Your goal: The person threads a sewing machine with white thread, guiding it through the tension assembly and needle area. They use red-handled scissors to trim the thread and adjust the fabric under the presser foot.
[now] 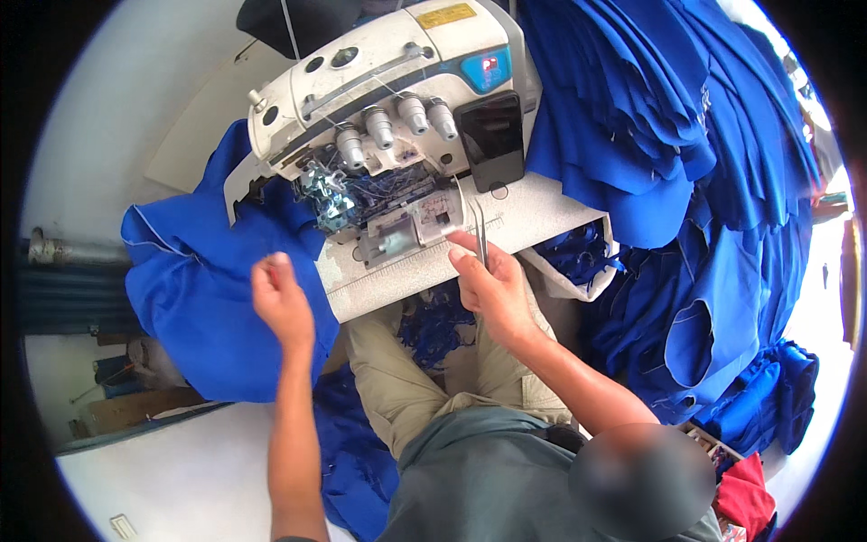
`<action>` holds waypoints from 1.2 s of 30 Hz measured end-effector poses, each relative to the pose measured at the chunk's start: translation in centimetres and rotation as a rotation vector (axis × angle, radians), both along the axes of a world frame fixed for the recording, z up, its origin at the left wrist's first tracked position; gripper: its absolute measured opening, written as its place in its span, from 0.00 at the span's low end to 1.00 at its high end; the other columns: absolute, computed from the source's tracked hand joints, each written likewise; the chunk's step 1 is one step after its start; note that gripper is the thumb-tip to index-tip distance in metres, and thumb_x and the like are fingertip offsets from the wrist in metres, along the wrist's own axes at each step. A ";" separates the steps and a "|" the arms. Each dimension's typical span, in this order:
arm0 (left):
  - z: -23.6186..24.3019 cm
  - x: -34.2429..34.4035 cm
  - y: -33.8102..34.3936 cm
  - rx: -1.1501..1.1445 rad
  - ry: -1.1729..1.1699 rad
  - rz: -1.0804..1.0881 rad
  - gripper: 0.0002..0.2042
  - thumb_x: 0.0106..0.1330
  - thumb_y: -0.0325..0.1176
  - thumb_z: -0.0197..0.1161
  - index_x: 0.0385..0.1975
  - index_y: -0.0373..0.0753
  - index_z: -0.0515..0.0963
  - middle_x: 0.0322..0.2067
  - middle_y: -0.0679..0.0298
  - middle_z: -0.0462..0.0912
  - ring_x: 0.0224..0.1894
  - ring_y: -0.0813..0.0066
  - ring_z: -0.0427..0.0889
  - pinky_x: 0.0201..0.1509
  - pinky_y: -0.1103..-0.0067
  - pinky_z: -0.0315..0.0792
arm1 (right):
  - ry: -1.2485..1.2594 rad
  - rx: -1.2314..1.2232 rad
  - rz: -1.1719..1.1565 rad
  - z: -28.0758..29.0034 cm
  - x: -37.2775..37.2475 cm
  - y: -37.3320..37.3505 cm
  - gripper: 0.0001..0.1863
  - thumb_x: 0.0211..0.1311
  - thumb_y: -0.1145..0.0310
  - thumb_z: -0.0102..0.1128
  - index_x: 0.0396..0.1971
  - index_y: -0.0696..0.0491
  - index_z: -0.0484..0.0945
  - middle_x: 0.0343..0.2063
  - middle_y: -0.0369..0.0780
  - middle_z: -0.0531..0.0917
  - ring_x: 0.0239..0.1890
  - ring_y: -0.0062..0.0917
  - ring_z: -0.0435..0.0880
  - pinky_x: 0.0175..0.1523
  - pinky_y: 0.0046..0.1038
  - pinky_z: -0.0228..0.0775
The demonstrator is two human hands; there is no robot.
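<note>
In front of me stands a white overlock sewing machine (pixel 388 72), its front cover (pixel 406 230) folded down and its metal loopers and threads bare. My right hand (pixel 492 287) is at the right end of that cover, with metal tweezers (pixel 480 237) held in it, tips pointing away from me. The thumb and forefinger come close to the cover's edge. My left hand (pixel 282 303) is raised over blue cloth (pixel 194 307) at the machine's left, thumb and fingertips pinched together. Whatever is between them is too small to make out.
A black phone (pixel 492 140) leans against the machine's right side. Large piles of blue cloth pieces (pixel 623 99) fill the right. A white bin (pixel 596 280) of blue scraps hangs by the table (pixel 533 212). More scraps (pixel 433 325) lie below, between my legs.
</note>
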State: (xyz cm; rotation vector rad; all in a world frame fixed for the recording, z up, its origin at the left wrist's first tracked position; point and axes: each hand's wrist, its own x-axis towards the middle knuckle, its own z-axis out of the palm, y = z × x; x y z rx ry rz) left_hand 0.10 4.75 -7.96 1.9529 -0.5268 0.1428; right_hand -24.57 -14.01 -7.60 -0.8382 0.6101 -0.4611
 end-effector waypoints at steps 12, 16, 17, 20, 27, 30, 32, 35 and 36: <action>5.4 20.4 -4.5 0.503 -0.600 -0.168 0.17 0.79 0.36 0.51 0.55 0.33 0.81 0.47 0.50 0.84 0.51 0.52 0.82 0.59 0.68 0.73 | -0.111 -0.046 0.033 0.8 4.7 -0.4 0.33 0.75 0.68 0.58 0.75 0.56 0.61 0.22 0.24 0.62 0.18 0.08 0.57 0.22 0.18 0.49; 4.5 21.0 -4.4 0.455 -0.353 -0.203 0.15 0.78 0.35 0.50 0.49 0.32 0.82 0.35 0.47 0.85 0.46 0.49 0.85 0.52 0.63 0.77 | 0.009 -0.054 0.083 -1.0 -0.3 1.9 0.19 0.80 0.64 0.48 0.61 0.58 0.74 0.19 0.25 0.62 0.18 0.10 0.57 0.22 0.18 0.49; 4.7 22.2 -4.0 0.545 -0.347 -0.217 0.15 0.77 0.35 0.51 0.47 0.32 0.83 0.35 0.46 0.84 0.46 0.48 0.85 0.51 0.62 0.77 | 0.010 -0.005 0.091 -1.6 -1.3 2.6 0.17 0.80 0.62 0.46 0.55 0.57 0.76 0.19 0.26 0.62 0.18 0.11 0.56 0.22 0.19 0.49; 7.5 17.1 -5.5 0.658 -0.055 -0.267 0.15 0.76 0.35 0.51 0.41 0.31 0.83 0.35 0.44 0.85 0.44 0.44 0.85 0.49 0.60 0.77 | 0.020 0.165 0.070 -3.6 -5.9 3.5 0.17 0.79 0.58 0.44 0.44 0.56 0.76 0.18 0.27 0.62 0.16 0.13 0.56 0.23 0.21 0.49; 6.0 10.8 -2.6 0.448 -0.187 -0.284 0.15 0.77 0.35 0.52 0.48 0.31 0.81 0.39 0.39 0.84 0.44 0.39 0.84 0.47 0.58 0.78 | 0.142 0.047 0.083 -2.2 -7.7 6.1 0.22 0.81 0.54 0.43 0.51 0.58 0.78 0.19 0.29 0.64 0.17 0.13 0.58 0.24 0.20 0.50; 3.6 7.5 -3.0 0.279 -0.181 -0.241 0.15 0.77 0.35 0.53 0.50 0.30 0.81 0.40 0.38 0.84 0.45 0.39 0.84 0.48 0.59 0.78 | 0.154 -0.012 0.132 -1.4 -7.8 6.6 0.25 0.82 0.53 0.45 0.59 0.58 0.78 0.19 0.28 0.64 0.18 0.12 0.59 0.24 0.18 0.50; 2.1 5.7 -3.8 0.254 -0.101 -0.207 0.19 0.79 0.37 0.51 0.57 0.29 0.78 0.40 0.39 0.85 0.46 0.41 0.86 0.52 0.62 0.78 | 0.154 0.061 0.090 -0.5 -7.7 7.1 0.21 0.82 0.58 0.47 0.57 0.60 0.79 0.18 0.28 0.64 0.17 0.12 0.57 0.24 0.19 0.50; 2.2 3.8 -4.9 0.183 -0.023 -0.164 0.20 0.79 0.39 0.52 0.55 0.27 0.78 0.42 0.41 0.85 0.45 0.45 0.86 0.51 0.65 0.78 | 0.151 -0.040 0.078 -0.2 -8.3 7.0 0.17 0.79 0.62 0.54 0.55 0.59 0.79 0.19 0.28 0.68 0.18 0.12 0.60 0.25 0.19 0.53; 2.0 4.6 -4.8 0.119 0.057 -0.115 0.19 0.79 0.39 0.52 0.51 0.27 0.79 0.40 0.44 0.85 0.42 0.49 0.85 0.49 0.65 0.78 | 0.158 -0.095 0.068 -0.3 -8.2 6.9 0.16 0.79 0.63 0.55 0.54 0.60 0.79 0.18 0.28 0.68 0.17 0.12 0.60 0.24 0.19 0.53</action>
